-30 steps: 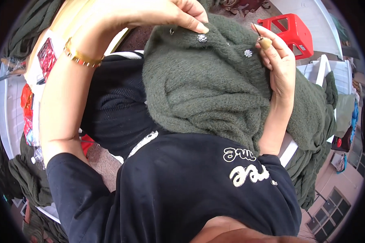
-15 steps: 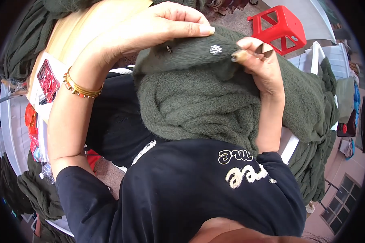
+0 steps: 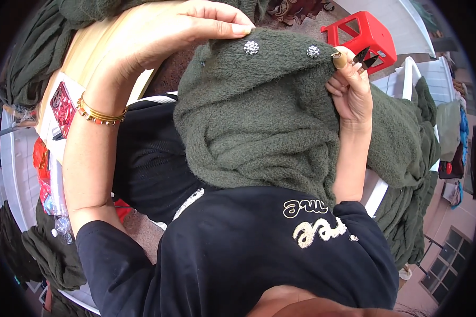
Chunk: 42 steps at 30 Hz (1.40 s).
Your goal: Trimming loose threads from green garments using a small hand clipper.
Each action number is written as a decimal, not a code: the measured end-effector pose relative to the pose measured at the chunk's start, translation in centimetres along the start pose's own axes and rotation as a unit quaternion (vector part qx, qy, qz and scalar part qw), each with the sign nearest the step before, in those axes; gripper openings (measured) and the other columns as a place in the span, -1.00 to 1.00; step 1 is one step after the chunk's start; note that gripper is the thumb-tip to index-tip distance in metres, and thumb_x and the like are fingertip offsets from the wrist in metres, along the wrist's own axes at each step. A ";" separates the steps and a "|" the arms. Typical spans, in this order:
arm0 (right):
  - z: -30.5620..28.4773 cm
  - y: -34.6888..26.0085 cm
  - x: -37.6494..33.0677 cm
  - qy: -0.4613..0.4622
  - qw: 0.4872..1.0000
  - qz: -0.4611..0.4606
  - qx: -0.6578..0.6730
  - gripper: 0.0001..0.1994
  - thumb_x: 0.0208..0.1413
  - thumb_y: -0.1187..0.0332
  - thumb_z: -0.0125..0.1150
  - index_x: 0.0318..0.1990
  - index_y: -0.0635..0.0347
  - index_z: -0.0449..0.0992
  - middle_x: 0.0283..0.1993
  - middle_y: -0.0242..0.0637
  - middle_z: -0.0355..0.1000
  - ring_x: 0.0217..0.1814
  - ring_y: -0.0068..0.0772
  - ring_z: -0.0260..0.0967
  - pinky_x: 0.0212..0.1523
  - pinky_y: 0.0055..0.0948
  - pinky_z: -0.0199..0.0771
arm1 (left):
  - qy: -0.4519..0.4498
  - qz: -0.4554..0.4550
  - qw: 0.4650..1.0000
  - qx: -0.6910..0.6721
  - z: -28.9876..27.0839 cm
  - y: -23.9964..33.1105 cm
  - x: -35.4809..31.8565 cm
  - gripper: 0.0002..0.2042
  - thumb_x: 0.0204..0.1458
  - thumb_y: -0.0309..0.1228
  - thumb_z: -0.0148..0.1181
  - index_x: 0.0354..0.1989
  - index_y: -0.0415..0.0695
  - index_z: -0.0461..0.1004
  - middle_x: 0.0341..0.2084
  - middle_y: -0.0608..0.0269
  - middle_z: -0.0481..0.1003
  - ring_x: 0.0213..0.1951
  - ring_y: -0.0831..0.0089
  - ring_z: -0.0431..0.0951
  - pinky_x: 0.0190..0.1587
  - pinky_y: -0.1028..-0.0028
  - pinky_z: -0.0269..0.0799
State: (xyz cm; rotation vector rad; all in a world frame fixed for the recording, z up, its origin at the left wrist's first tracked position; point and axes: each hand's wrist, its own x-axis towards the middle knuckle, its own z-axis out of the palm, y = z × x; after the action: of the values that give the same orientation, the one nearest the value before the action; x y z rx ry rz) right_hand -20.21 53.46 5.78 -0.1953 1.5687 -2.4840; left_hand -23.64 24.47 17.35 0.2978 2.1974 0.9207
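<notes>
A: Main thing, quick, where?

B: Dark green knit (image 3: 259,108), heaped over the lap, right in front of the torso. Upper edge is drawn up between both hands.

A: Axis of that edge?

B: Left to right, dipping a bit at the right end. Two round sparkly buttons sit along it, well apart, nearly level: left button (image 3: 251,47), right button (image 3: 313,51).

A: Nearer hand?

B: Left hand (image 3: 198,25) for the left button, fingertips just above it. Right hand (image 3: 353,90) for the right one, just beside it on the outer side, a touch lower. My call: the right hand's offset from that button is the relation that counts.

A: Hand states?

B: Left: thumb and fingers nearly closed, pinching the edge from above. Right: fingers curled in, thumb in a brown finger cover (image 3: 340,61) up at the knit's right end. Dark pointed tool (image 3: 362,55) shows at its fingers, probably small snips. Tiny bit at the thumb tip, can't tell what.

A: Around that?

B: Red stool (image 3: 374,33) beyond the right hand. Wooden tabletop (image 3: 87,55) left of the left wrist, red phone-like item (image 3: 62,109) on a white sheet there. Gold bracelet (image 3: 101,117) on that wrist.
</notes>
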 end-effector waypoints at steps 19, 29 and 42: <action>0.2 -1.1 -0.4 0.022 0.998 -0.029 -0.058 -0.70 0.10 0.32 0.26 -0.06 0.23 0.43 -0.60 -0.69 0.08 -0.69 -0.88 -0.10 -0.65 -0.81 -0.11 | 0.124 0.136 0.982 -0.041 2.0 -1.0 0.6 -0.83 0.18 -0.30 0.12 -0.22 -0.12 0.55 -0.60 0.49 0.46 -0.68 0.77 0.28 -0.66 0.68 0.10; 3.6 -0.5 -0.1 0.049 0.958 -0.129 -0.252 -0.70 0.12 0.38 0.21 -0.01 0.30 0.45 -0.27 -0.49 0.38 -0.36 -0.83 0.21 -0.39 -0.79 0.14 | 0.167 0.130 0.968 -0.134 2.8 -0.7 0.7 -0.85 0.20 -0.36 0.09 -0.21 -0.16 0.48 -0.52 0.52 0.43 -0.54 0.84 0.28 -0.55 0.77 0.12; 5.2 -0.6 0.1 -0.090 0.919 -0.167 -0.346 -0.70 0.14 0.40 0.19 -0.01 0.36 0.50 -0.13 -0.35 0.43 -0.15 -0.62 0.31 -0.08 -0.67 0.27 | 0.142 0.265 0.941 -0.158 4.2 -1.6 1.1 -0.87 0.25 -0.38 0.00 -0.16 -0.14 0.42 -0.55 0.56 0.35 -0.56 0.84 0.23 -0.55 0.77 0.08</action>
State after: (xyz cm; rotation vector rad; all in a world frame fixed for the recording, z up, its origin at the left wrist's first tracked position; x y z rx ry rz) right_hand -19.25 49.14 8.59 -0.8248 2.4196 -1.9099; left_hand -21.43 26.01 13.63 0.6535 2.2113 1.6821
